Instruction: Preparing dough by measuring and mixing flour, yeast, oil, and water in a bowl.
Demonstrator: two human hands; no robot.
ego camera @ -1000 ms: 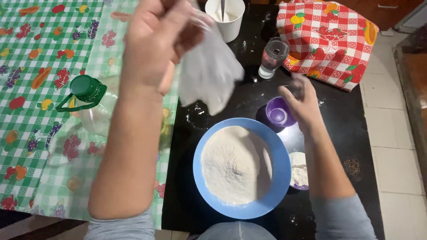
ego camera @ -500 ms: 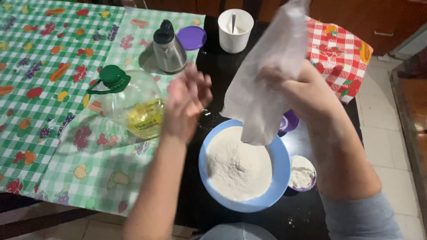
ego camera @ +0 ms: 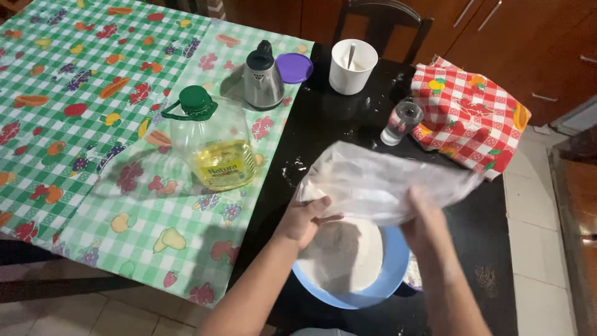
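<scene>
L hand (ego camera: 306, 219) and R hand (ego camera: 424, 219) both gripped thin clear plastic bag (ego camera: 385, 183), fingers closed on its film, held flat just above blue bowl (ego camera: 373, 287) w/ flour (ego camera: 341, 254). Oil bottle (ego camera: 211, 146) stood nearby on checked cloth (ego camera: 74, 124).

Thin translucent plastic bag (ego camera: 385, 183), glossy black tabletop (ego camera: 336, 134), shiny metal jug (ego camera: 262, 81)

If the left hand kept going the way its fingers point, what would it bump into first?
The left hand points right, and its fingers already touch the clear plastic bag. Past the bag it would probably meet the right hand, though depth is hard to judge.
</scene>
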